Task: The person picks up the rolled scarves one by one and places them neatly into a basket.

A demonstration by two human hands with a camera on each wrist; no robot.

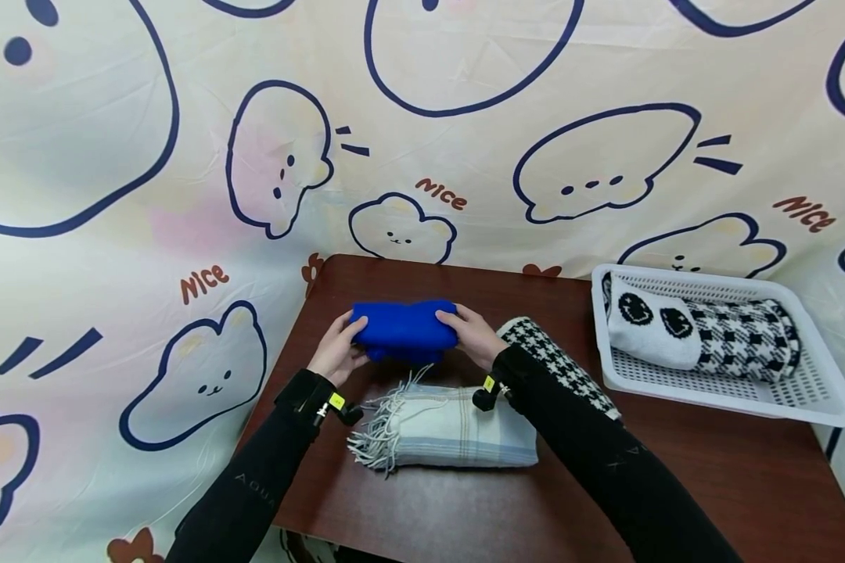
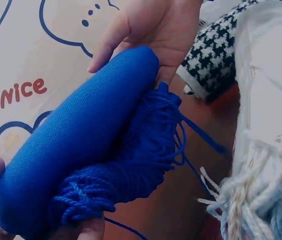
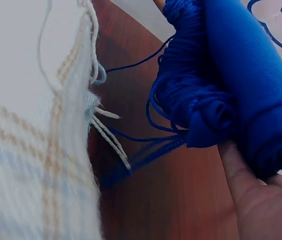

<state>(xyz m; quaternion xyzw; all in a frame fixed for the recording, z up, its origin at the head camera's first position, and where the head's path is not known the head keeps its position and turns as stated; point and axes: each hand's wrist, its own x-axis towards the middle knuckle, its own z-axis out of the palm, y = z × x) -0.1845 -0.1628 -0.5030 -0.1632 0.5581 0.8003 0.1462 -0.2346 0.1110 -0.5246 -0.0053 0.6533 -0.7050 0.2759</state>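
Note:
A rolled blue scarf (image 1: 404, 327) with twisted fringe hangs above the far part of the table, held between both hands. My left hand (image 1: 338, 348) grips its left end, thumb on top and fingers beneath. At the other end, my right hand (image 1: 475, 336) holds it with the thumb over the upper side. The wrist views show the blue fringe (image 2: 141, 135) bunched along the roll, with a few strands dangling. Just below the hands lies a folded cream and pale blue plaid scarf (image 1: 429, 426), its fringe pointing left.
A rolled black-and-white houndstooth scarf (image 1: 559, 363) lies partly behind the right forearm. On the right stands a white plastic basket (image 1: 711, 399) with a patterned black-and-white roll (image 1: 739, 336) inside. The brown table (image 1: 507, 508) meets a printed cloth backdrop behind and at left.

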